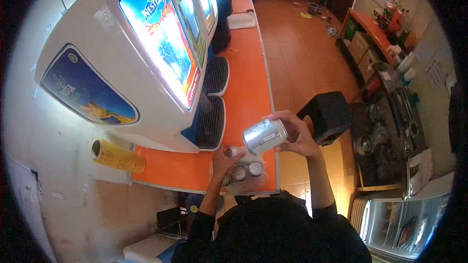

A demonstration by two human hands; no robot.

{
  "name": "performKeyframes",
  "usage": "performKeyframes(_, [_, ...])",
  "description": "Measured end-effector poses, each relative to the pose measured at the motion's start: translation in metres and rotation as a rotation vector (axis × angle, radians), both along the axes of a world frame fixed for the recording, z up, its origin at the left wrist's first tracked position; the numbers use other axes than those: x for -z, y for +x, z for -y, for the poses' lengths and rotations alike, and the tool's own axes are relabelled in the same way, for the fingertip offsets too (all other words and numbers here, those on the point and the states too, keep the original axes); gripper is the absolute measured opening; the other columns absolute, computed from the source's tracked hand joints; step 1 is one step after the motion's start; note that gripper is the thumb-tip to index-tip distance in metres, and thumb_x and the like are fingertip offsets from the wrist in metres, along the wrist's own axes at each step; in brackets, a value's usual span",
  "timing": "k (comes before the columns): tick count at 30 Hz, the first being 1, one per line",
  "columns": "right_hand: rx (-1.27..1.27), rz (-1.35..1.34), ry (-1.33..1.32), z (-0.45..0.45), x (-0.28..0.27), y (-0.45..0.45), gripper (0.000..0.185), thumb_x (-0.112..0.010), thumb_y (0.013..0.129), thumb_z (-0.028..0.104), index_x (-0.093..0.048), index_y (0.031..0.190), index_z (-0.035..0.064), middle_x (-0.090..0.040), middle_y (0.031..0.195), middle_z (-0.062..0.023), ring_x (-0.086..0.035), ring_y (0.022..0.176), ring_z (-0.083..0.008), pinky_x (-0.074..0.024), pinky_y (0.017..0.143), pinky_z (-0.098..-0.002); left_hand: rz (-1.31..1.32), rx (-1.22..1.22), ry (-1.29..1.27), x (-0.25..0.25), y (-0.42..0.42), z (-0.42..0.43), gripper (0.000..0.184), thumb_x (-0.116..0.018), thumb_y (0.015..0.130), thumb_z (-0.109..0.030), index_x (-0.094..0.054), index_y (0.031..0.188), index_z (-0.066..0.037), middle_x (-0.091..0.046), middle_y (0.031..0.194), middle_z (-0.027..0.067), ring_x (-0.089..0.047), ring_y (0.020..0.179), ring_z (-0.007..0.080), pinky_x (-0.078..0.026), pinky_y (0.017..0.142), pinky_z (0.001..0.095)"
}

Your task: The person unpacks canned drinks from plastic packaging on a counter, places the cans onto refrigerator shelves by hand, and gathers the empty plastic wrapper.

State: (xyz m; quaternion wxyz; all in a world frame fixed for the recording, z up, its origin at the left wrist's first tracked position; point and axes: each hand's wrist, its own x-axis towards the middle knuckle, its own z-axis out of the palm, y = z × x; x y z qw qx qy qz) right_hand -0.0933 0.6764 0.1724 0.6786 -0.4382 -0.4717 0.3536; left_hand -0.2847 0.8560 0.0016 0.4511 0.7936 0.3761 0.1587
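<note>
My right hand [294, 134] is closed round a silver can [265, 136], which it holds tilted above the orange counter [165, 166]. My left hand [225, 162], its fingers curled, is lower and to the left, beside the drip tray. A small pale round end shows at its fingertips; I cannot make out what it belongs to. Several cans [255, 168] stand close together on the counter below my hands, with what looks like clear plastic around them. My left hand partly covers this group.
A white drink dispenser [112, 24] with lit panels and black drip trays [211, 124] stands along the left. A yellow roll [118, 156] lies at the counter's near left end. To the right are a black box-shaped object [330, 117], shelves [385, 136] and a glass-fronted fridge [404, 226].
</note>
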Motion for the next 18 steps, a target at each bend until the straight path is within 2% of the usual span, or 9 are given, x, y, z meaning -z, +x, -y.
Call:
performKeyframes(1, [-0.008, 0.003, 0.016, 0.0, -0.001, 0.0, 0.076, -0.084, 0.062, 0.002, -0.048, 0.128, 0.0065, -0.052, 0.126, -0.0066, -0.048, 0.121, -0.0202, -0.0371, 0.105, -0.0353, -0.001, 0.005, 0.001, 0.003, 0.0, -0.003, 0.07, -0.082, 0.061, -0.049, -0.059, 0.103, 0.001, -0.064, 0.086, 0.0142, -0.065, 0.08, 0.0257, -0.051, 0.072, 0.0368])
performKeyframes(3, [-0.008, 0.005, 0.033, 0.001, -0.005, -0.001, 0.076, -0.084, 0.062, 0.002, -0.048, 0.128, 0.0062, -0.052, 0.126, -0.0067, -0.048, 0.121, -0.0203, -0.037, 0.105, -0.0352, 0.074, -0.003, -0.314, 0.007, 0.0, -0.009, 0.053, -0.076, 0.071, -0.045, -0.063, 0.096, 0.0, -0.063, 0.084, 0.0092, -0.062, 0.077, 0.0187, -0.05, 0.07, 0.0339])
performKeyframes(4, [-0.005, 0.007, 0.035, 0.001, -0.006, -0.001, 0.076, -0.084, 0.062, 0.002, -0.048, 0.128, 0.0064, -0.052, 0.126, -0.0069, -0.047, 0.121, -0.0205, -0.0369, 0.105, -0.0357, 0.072, 0.005, -0.314, -0.006, 0.002, -0.008, 0.053, -0.076, 0.071, -0.045, -0.063, 0.096, 0.0, -0.063, 0.084, 0.0092, -0.062, 0.077, 0.0187, -0.05, 0.07, 0.0339])
performKeyframes(6, [0.005, 0.008, 0.035, 0.003, -0.008, -0.003, 0.076, -0.084, 0.062, 0.002, -0.048, 0.129, 0.0065, -0.052, 0.126, -0.007, -0.047, 0.122, -0.0207, -0.0368, 0.105, -0.0361, 0.477, -0.04, -0.891, -0.028, 0.004, -0.006, 0.047, -0.068, 0.08, -0.042, -0.063, 0.1, 0.0, -0.062, 0.085, 0.006, -0.06, 0.078, 0.0145, -0.048, 0.068, 0.0295])
performKeyframes(7, [0.002, 0.029, 0.042, 0.004, -0.009, -0.002, 0.077, -0.084, 0.061, 0.002, -0.048, 0.129, 0.0063, -0.052, 0.126, -0.0072, -0.047, 0.122, -0.021, -0.0364, 0.106, -0.0366, 0.503, -0.07, -0.992, -0.01, 0.003, -0.014, 0.045, -0.063, 0.085, -0.042, -0.064, 0.101, -0.001, -0.062, 0.088, 0.0059, -0.06, 0.079, 0.0154, -0.047, 0.069, 0.0292])
performKeyframes(8, [-0.001, 0.05, 0.051, 0.003, -0.011, -0.002, 0.077, -0.084, 0.061, 0.002, -0.048, 0.129, 0.0062, -0.052, 0.126, -0.0074, -0.047, 0.122, -0.0212, -0.036, 0.106, -0.0371, 0.503, -0.062, -0.992, -0.007, 0.0, -0.017, 0.045, -0.063, 0.085, -0.042, -0.064, 0.101, -0.001, -0.062, 0.088, 0.0059, -0.06, 0.079, 0.0154, -0.047, 0.069, 0.0292])
performKeyframes(10, [0.005, 0.041, 0.044, 0.005, -0.016, -0.003, 0.077, -0.084, 0.061, 0.003, -0.047, 0.129, 0.0061, -0.052, 0.126, -0.0075, -0.046, 0.123, -0.0213, -0.0355, 0.106, -0.0375, 0.226, -0.177, -0.729, -0.016, -0.004, -0.019, 0.046, -0.063, 0.084, -0.043, -0.064, 0.099, 0.001, -0.063, 0.09, 0.0061, -0.059, 0.08, 0.0153, -0.046, 0.07, 0.0298])
performKeyframes(14, [-0.001, 0.049, 0.075, 0.004, -0.019, -0.004, 0.077, -0.084, 0.062, 0.002, -0.048, 0.129, 0.006, -0.051, 0.126, -0.0076, -0.046, 0.123, -0.0217, -0.0346, 0.107, -0.0379, 0.167, -0.089, -0.717, -0.037, -0.019, -0.023, 0.047, -0.066, 0.08, -0.042, -0.065, 0.098, 0.001, -0.064, 0.091, 0.0073, -0.061, 0.082, 0.0159, -0.046, 0.071, 0.031])
performKeyframes(18, [-0.002, 0.039, 0.054, 0.004, -0.024, -0.008, 0.077, -0.083, 0.062, 0.001, -0.047, 0.13, 0.0072, -0.051, 0.126, -0.0076, -0.046, 0.123, -0.0219, -0.0353, 0.107, -0.0381, 0.015, -0.063, -0.691, -0.05, -0.029, -0.039, 0.042, -0.065, 0.079, -0.038, -0.066, 0.095, 0.001, -0.064, 0.087, 0.0087, -0.062, 0.078, 0.0167, -0.047, 0.063, 0.0324])
